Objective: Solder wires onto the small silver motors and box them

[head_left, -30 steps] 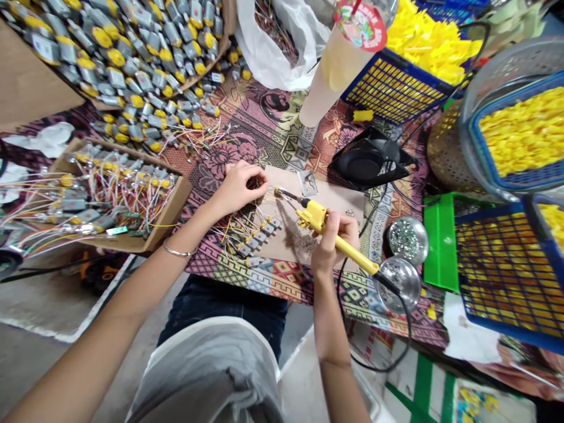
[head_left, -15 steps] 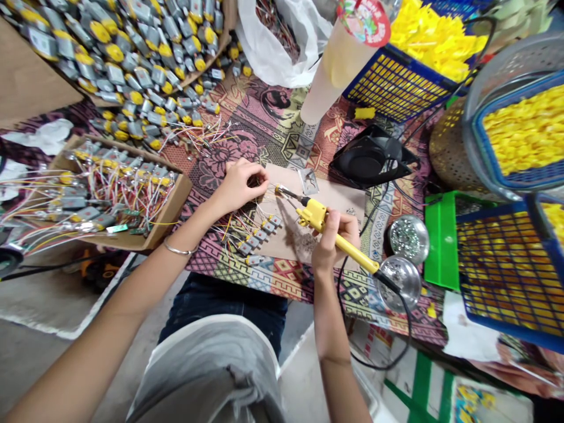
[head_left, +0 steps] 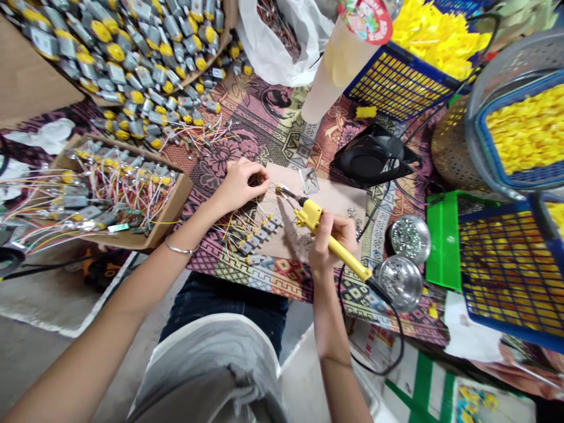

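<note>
My right hand [head_left: 329,239] grips a yellow soldering iron [head_left: 328,236], its metal tip pointing up-left toward my left hand. My left hand [head_left: 240,185] rests on the patterned cloth with its fingers pinched on thin wires at the edge of a brown cardboard sheet [head_left: 339,202]. A row of small grey motors with wires [head_left: 259,238] lies on that sheet, between my two hands. What exactly sits between the left fingertips is too small to tell.
A cardboard box of wired motors [head_left: 110,191] stands at left, a heap of grey-and-yellow motors [head_left: 127,53] behind it. Blue baskets of yellow parts [head_left: 423,59] fill the right. A black fan [head_left: 370,158], two round tins [head_left: 403,258], a green tray [head_left: 443,241] and a tall cup [head_left: 339,64] lie nearby.
My right hand and the soldering iron have shifted slightly left and down. The left hand stays pinched in the same spot.
</note>
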`<state>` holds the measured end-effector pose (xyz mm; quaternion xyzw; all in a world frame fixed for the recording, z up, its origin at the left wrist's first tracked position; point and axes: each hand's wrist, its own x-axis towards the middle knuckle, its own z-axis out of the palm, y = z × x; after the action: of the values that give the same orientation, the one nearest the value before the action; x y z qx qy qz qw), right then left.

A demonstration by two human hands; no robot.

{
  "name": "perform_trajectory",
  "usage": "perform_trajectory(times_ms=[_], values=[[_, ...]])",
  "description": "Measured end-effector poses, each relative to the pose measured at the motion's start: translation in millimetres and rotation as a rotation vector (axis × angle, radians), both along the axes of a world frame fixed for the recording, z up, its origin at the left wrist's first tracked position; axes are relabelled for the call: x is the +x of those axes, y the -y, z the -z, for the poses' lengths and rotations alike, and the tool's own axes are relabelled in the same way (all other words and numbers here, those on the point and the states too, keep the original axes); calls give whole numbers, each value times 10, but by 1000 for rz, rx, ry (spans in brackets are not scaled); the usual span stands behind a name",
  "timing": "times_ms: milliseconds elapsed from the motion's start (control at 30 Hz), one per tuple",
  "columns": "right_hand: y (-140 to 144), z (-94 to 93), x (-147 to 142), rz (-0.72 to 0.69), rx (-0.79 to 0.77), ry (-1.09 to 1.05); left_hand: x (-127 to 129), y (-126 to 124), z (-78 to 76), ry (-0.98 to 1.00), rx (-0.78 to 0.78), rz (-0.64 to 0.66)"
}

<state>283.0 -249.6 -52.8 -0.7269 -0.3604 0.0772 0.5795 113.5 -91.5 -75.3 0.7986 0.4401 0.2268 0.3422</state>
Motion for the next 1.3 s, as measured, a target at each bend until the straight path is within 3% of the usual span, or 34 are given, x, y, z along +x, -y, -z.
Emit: perform_trajectory(times_ms=[267,500,833,1300], values=[[65,116,36,-44,12,190,5,9,-20,-3,0,-9],[59,125,52,-89,147,294,5,6,-13,-3,7,-7],[97,136,78,7,103,209,1,7,6,25,21,-5],[85,115,69,12,100,186,3,5,-10,-15,7,5]])
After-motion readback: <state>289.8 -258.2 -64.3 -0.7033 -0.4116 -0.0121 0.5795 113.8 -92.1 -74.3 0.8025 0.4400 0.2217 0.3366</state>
